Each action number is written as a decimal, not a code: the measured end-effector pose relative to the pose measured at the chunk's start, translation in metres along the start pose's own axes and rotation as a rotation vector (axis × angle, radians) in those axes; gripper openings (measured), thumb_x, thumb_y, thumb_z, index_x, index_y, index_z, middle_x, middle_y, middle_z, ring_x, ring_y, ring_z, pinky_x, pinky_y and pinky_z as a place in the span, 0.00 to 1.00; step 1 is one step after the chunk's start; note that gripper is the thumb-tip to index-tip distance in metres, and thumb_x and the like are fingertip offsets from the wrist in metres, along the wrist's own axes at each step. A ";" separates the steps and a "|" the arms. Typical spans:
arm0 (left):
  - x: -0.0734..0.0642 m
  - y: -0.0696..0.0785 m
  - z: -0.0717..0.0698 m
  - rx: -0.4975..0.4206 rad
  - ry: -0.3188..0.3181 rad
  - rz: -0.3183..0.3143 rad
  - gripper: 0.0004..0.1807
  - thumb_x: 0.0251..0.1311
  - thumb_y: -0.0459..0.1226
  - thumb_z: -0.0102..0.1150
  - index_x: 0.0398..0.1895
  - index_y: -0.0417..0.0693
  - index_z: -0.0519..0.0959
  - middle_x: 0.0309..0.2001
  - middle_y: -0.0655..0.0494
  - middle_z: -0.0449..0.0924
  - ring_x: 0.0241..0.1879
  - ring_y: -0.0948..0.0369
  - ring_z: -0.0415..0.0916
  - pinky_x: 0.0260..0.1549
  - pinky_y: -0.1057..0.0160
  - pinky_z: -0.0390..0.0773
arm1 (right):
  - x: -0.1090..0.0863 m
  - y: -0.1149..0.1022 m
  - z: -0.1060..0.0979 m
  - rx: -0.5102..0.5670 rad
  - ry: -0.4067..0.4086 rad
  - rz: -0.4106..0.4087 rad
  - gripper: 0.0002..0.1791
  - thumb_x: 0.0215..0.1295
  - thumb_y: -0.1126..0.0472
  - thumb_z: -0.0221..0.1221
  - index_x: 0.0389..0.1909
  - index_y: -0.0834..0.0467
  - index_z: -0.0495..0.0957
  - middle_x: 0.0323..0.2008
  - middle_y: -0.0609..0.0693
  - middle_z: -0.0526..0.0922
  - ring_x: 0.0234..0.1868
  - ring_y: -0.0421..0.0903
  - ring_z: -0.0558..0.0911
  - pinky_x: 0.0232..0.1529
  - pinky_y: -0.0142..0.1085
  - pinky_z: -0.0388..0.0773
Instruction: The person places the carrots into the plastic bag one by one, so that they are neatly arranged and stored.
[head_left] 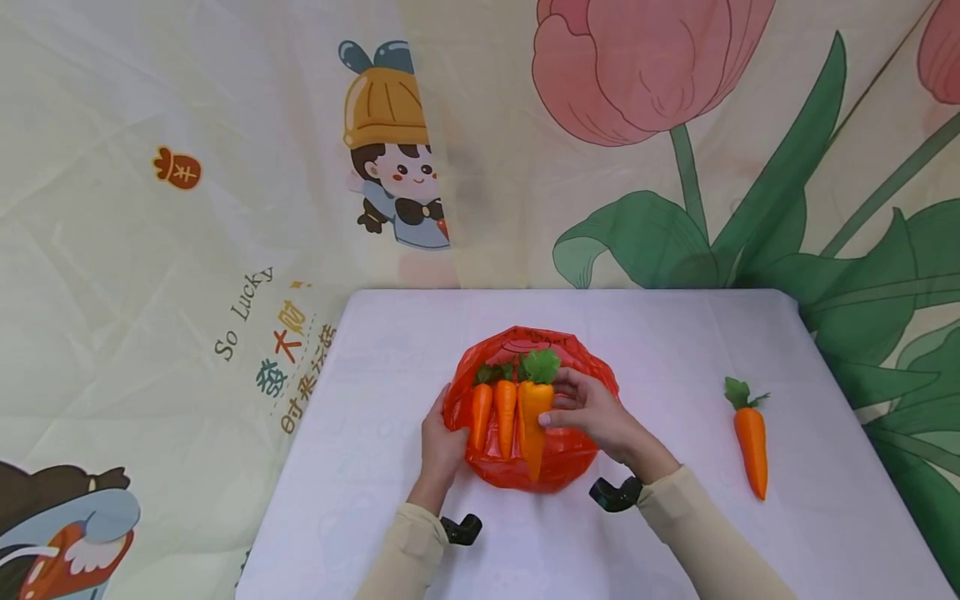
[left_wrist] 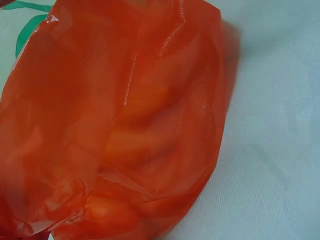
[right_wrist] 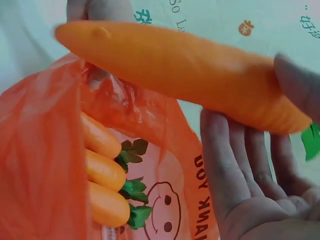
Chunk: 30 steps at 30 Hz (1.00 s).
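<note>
A red plastic bag [head_left: 551, 471] lies on the table with its mouth spread open, a smiling face printed on it. My left hand [head_left: 444, 443] grips the bag's left rim. Above the bag, my right hand [head_left: 592, 414] holds an orange carrot [right_wrist: 175, 65] with a green leafy top, thumb on one side and fingers on the other. Inside, three more carrots [right_wrist: 106, 172] lie side by side in the right wrist view. The left wrist view shows mostly the bag's outer side [left_wrist: 150, 165], with orange shapes showing through; the left fingers are hidden there.
One more carrot [head_left: 752, 450] lies alone on the white table [head_left: 660, 333], right of the bag. A printed cloth [head_left: 487, 150] with flowers and cartoon figures hangs behind the table's far edge. Each wrist wears a black device [head_left: 615, 494].
</note>
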<state>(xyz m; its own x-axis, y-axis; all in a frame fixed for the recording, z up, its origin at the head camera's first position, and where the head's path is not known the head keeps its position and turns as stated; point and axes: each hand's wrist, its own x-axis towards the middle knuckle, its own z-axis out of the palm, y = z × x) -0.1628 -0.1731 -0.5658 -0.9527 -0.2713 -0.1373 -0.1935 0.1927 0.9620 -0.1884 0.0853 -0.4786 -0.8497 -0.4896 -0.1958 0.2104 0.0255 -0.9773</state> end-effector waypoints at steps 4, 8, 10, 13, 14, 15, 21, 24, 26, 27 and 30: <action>0.000 -0.001 0.001 -0.002 0.000 0.008 0.45 0.60 0.21 0.59 0.80 0.52 0.57 0.74 0.54 0.64 0.69 0.50 0.65 0.60 0.49 0.75 | 0.011 -0.005 0.000 0.058 0.062 -0.014 0.40 0.57 0.63 0.73 0.70 0.55 0.66 0.64 0.56 0.75 0.63 0.56 0.77 0.55 0.48 0.81; 0.000 -0.002 0.001 -0.009 -0.006 0.024 0.45 0.60 0.20 0.57 0.80 0.51 0.57 0.74 0.54 0.64 0.69 0.50 0.65 0.61 0.49 0.74 | 0.019 -0.006 -0.002 0.092 0.132 -0.009 0.40 0.59 0.63 0.72 0.71 0.56 0.65 0.65 0.56 0.74 0.63 0.56 0.76 0.57 0.51 0.79; 0.000 -0.001 0.001 -0.010 -0.006 0.025 0.45 0.60 0.20 0.56 0.80 0.52 0.57 0.74 0.54 0.64 0.69 0.50 0.65 0.61 0.49 0.74 | 0.023 -0.004 -0.003 0.097 0.166 0.003 0.41 0.59 0.62 0.72 0.71 0.56 0.63 0.65 0.56 0.73 0.64 0.56 0.75 0.59 0.52 0.77; 0.000 -0.002 0.001 -0.011 -0.005 0.026 0.45 0.60 0.20 0.56 0.80 0.52 0.57 0.74 0.54 0.64 0.69 0.50 0.65 0.60 0.50 0.74 | 0.029 0.004 -0.006 0.092 0.209 0.019 0.44 0.58 0.61 0.73 0.73 0.56 0.62 0.67 0.56 0.71 0.65 0.57 0.74 0.62 0.56 0.74; 0.000 -0.001 0.001 -0.010 -0.003 0.026 0.45 0.60 0.20 0.56 0.80 0.52 0.57 0.74 0.54 0.64 0.69 0.50 0.65 0.60 0.50 0.75 | 0.031 0.008 -0.007 0.085 0.223 0.027 0.45 0.58 0.61 0.73 0.73 0.56 0.62 0.67 0.56 0.71 0.65 0.57 0.74 0.62 0.56 0.73; 0.000 -0.001 0.001 -0.012 -0.002 0.023 0.45 0.60 0.20 0.56 0.80 0.53 0.57 0.74 0.55 0.64 0.69 0.51 0.65 0.60 0.50 0.75 | 0.033 0.012 -0.008 0.080 0.238 0.037 0.45 0.57 0.60 0.74 0.73 0.56 0.62 0.67 0.56 0.71 0.65 0.57 0.74 0.62 0.57 0.73; -0.001 -0.001 0.001 -0.022 -0.001 0.012 0.45 0.60 0.20 0.56 0.80 0.54 0.58 0.73 0.57 0.65 0.68 0.52 0.66 0.59 0.51 0.75 | 0.043 0.035 -0.011 -0.044 0.321 0.089 0.42 0.57 0.57 0.74 0.70 0.54 0.65 0.65 0.55 0.72 0.63 0.57 0.75 0.58 0.51 0.78; 0.000 -0.001 0.001 -0.022 -0.001 0.012 0.45 0.60 0.20 0.56 0.80 0.53 0.58 0.73 0.57 0.65 0.68 0.52 0.66 0.59 0.51 0.75 | 0.047 0.043 -0.011 -0.110 0.346 0.097 0.39 0.58 0.56 0.73 0.69 0.53 0.67 0.64 0.54 0.73 0.61 0.55 0.76 0.57 0.48 0.80; 0.000 -0.001 0.001 -0.021 -0.001 0.007 0.45 0.60 0.20 0.56 0.80 0.53 0.58 0.73 0.58 0.65 0.68 0.53 0.66 0.60 0.52 0.75 | 0.050 0.047 -0.011 -0.143 0.358 0.095 0.38 0.59 0.57 0.73 0.69 0.54 0.67 0.64 0.54 0.73 0.60 0.56 0.76 0.58 0.47 0.79; 0.000 -0.001 0.001 -0.019 -0.001 0.007 0.45 0.60 0.20 0.56 0.80 0.53 0.58 0.73 0.58 0.65 0.68 0.53 0.66 0.60 0.52 0.75 | 0.051 0.049 -0.011 -0.159 0.368 0.100 0.37 0.59 0.58 0.73 0.68 0.53 0.68 0.63 0.54 0.73 0.60 0.55 0.76 0.58 0.47 0.80; 0.000 -0.001 0.001 -0.014 -0.003 0.017 0.44 0.60 0.20 0.56 0.80 0.52 0.58 0.73 0.57 0.64 0.68 0.52 0.66 0.60 0.51 0.75 | 0.053 0.052 -0.011 -0.206 0.390 0.104 0.36 0.59 0.59 0.73 0.67 0.54 0.68 0.62 0.54 0.74 0.59 0.55 0.77 0.57 0.48 0.80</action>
<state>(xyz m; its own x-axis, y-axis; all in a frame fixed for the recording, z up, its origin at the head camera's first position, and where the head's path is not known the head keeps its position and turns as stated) -0.1634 -0.1721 -0.5674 -0.9565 -0.2653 -0.1214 -0.1737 0.1836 0.9675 -0.2274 0.0702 -0.5410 -0.9561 -0.1111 -0.2713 0.2375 0.2491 -0.9389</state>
